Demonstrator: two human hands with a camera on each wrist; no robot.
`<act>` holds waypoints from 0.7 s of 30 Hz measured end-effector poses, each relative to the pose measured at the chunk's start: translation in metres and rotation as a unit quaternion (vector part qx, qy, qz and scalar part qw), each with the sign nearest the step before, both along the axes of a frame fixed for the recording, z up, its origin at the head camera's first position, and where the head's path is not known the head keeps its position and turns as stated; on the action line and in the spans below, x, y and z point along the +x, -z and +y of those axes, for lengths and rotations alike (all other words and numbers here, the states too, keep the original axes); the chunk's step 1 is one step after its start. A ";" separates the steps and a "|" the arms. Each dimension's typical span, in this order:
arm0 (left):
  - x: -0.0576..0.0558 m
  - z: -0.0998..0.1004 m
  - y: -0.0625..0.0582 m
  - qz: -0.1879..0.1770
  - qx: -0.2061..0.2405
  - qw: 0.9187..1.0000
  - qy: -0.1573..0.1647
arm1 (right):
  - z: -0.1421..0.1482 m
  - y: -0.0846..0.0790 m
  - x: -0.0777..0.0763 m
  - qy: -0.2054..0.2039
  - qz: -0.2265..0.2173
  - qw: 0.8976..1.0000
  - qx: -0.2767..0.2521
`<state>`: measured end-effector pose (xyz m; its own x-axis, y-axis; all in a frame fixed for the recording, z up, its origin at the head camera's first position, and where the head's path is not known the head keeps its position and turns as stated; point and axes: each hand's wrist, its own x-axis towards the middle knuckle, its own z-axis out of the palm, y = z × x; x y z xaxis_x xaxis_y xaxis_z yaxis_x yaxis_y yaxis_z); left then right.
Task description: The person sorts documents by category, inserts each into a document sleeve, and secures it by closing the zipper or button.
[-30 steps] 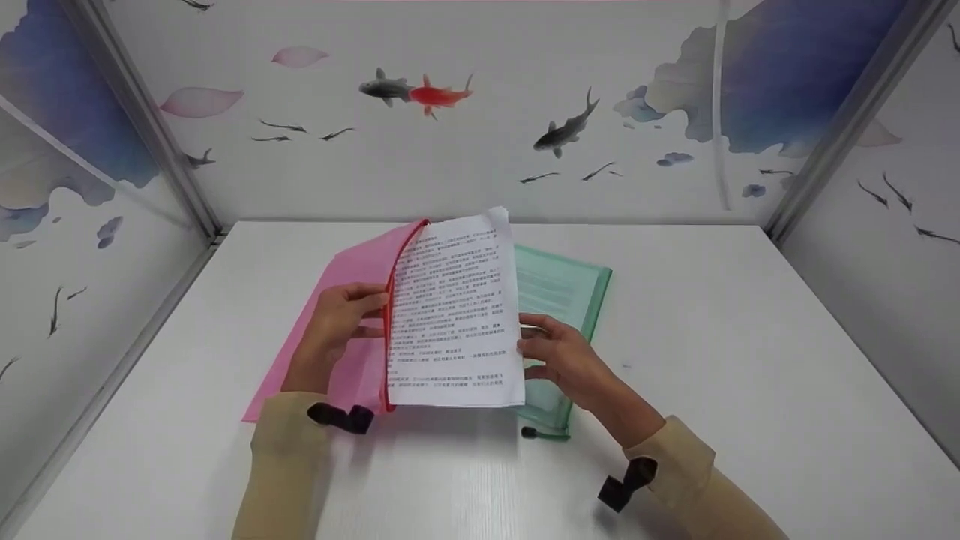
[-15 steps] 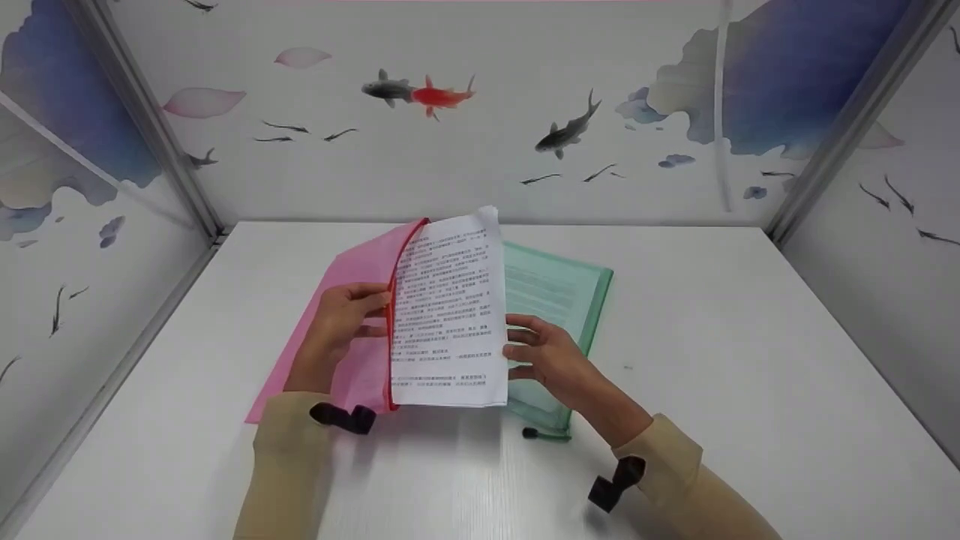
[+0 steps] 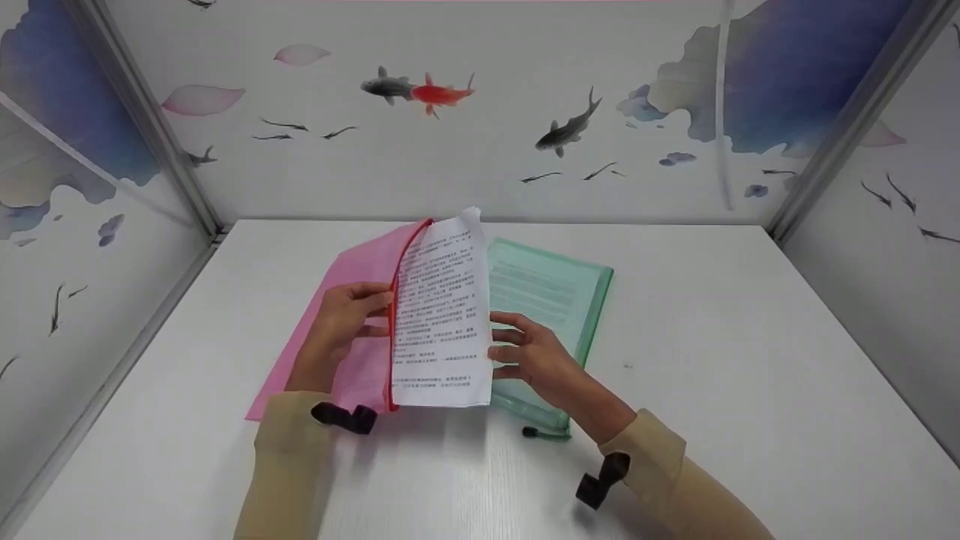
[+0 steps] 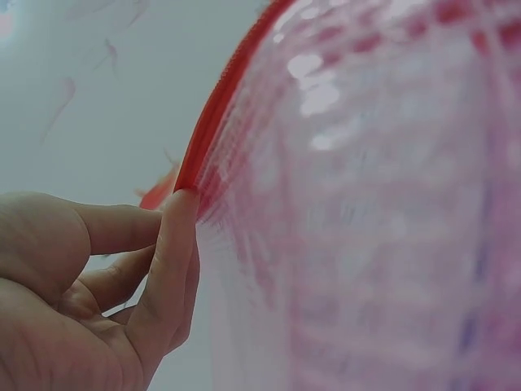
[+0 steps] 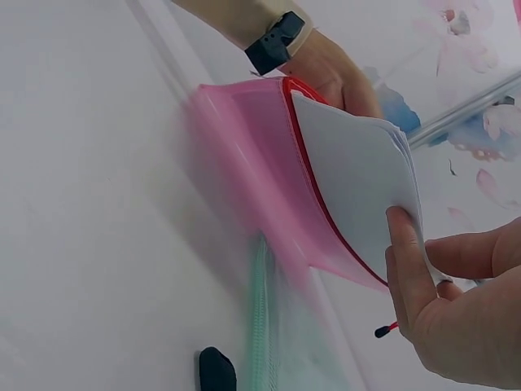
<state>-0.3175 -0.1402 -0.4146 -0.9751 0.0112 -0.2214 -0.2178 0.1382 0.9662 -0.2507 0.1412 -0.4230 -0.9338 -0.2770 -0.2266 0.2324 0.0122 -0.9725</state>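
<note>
My left hand (image 3: 341, 319) pinches the red zipper edge of a pink zip document pouch (image 3: 360, 259), holding its mouth apart. In the left wrist view, thumb and fingertips close on the red zipper (image 4: 213, 122). A stack of printed paper sheets (image 3: 439, 322) sits partly inside the pouch, its right part sticking out. My right hand (image 3: 536, 356) grips the stack's free edge, thumb on one face and fingers on the other, as the right wrist view shows. The part of the sheets (image 5: 358, 171) within the pouch is hidden behind the pink film in the head view.
A green zip pouch (image 3: 551, 292) with printed sheets inside lies flat on the white table (image 3: 705, 360), partly under the papers and right hand. Its zipper pull (image 3: 532, 433) points toward the front. Patterned wall panels (image 3: 480, 172) enclose the table at the back and sides.
My right hand has moved left with the paper stack, which sits deeper in the pink pouch. More of the green pouch shows. My left hand has stayed almost still on the zipper edge.
</note>
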 end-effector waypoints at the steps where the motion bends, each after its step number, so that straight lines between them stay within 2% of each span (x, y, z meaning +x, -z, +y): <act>1: 0.000 0.000 0.000 0.001 0.000 1.000 0.002 | -0.001 0.000 0.000 0.001 -0.001 1.000 -0.001; 11: 0.002 0.002 -0.002 0.008 0.016 1.000 0.011 | -0.013 0.004 -0.001 0.012 -0.007 1.000 -0.016; 18: 0.003 0.004 -0.002 0.015 -0.009 1.000 0.011 | -0.022 0.005 -0.001 0.022 -0.016 0.999 -0.020; 21: 0.004 0.005 -0.003 0.015 -0.007 1.000 0.013 | -0.026 0.004 -0.001 0.022 -0.015 0.999 -0.018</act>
<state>-0.3139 -0.1356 -0.4113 -0.9808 0.0330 -0.1920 -0.1847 0.1567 0.9702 -0.2522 0.1154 -0.4269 -0.9382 -0.2446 -0.2449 0.2606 -0.0338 -0.9648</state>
